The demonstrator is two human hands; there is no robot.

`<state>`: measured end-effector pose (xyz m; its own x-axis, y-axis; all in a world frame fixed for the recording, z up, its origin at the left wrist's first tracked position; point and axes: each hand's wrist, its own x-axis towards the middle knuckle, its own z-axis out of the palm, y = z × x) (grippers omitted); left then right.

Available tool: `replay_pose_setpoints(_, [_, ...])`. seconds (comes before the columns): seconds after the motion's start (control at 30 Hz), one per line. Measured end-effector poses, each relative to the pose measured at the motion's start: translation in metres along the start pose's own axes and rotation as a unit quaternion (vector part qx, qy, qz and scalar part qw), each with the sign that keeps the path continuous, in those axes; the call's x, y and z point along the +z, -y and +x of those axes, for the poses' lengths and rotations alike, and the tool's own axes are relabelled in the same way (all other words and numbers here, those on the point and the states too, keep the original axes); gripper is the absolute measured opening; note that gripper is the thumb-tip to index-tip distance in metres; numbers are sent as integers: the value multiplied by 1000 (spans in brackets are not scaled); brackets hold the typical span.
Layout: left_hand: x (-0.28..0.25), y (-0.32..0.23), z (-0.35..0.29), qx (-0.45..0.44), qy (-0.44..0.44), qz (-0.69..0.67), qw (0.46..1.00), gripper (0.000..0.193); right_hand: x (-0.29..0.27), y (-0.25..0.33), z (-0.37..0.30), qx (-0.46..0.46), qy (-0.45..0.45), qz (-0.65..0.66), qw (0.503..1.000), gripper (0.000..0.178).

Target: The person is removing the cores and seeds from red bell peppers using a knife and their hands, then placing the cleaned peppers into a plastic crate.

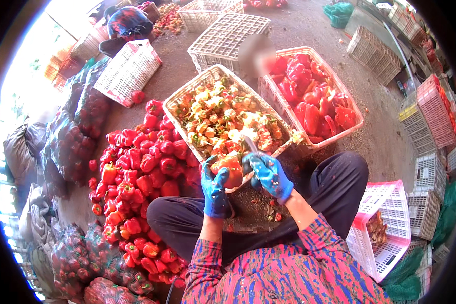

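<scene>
My left hand (215,190), in a blue work glove, is closed round an orange-red bell pepper (231,169) at the near edge of a crate. Just to its right, my gloved right hand (269,175) grips a knife (251,144) whose blade points up and away; its handle is hidden in the fingers. Under and beyond both hands, the pale crate (180,123) is filled with cut-off pepper cores (223,109) and green stems. To the left lies a large heap of whole red bell peppers (137,167).
A crate (358,114) of cut red pepper pieces (314,96) stands at the right. Netted sacks (68,152) of peppers line the left. An upturned crate (230,38) stands beyond, and a tilted pink-white crate (397,223) sits near right. Another person (129,25) crouches far left.
</scene>
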<state>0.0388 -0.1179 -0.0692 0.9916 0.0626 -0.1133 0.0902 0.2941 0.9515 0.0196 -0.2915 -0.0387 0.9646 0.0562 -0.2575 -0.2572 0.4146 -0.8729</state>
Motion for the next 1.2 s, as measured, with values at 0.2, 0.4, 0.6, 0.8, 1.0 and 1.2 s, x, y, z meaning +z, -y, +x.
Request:
replay_pose_setpoints(0.2, [5,30,0,47,16,143,988,52,-9,-5,-30,100,8,-124,987,16])
replay_pose_setpoints(0.4, [18,28,-2,71,-4,200,977,46,-26,-21,-13,143,48,-154,977,25])
replay_pose_setpoints(0.6, [11,39,11,52,-72,83,993,38,-29,-44,-42,140,113,-364,914,20])
replay_pose_setpoints(0.8, [13,44,13,-6,-60,-88,994,32,-41,-68,-47,34,23,-325,945,11])
replay_pose_setpoints(1.0, [24,39,3,-35,88,-18,995,52,-26,-26,-6,-91,55,-69,992,76])
replay_pose_setpoints(1.2, [43,34,-5,-11,128,80,989,51,-53,-47,-6,-75,54,-72,993,72])
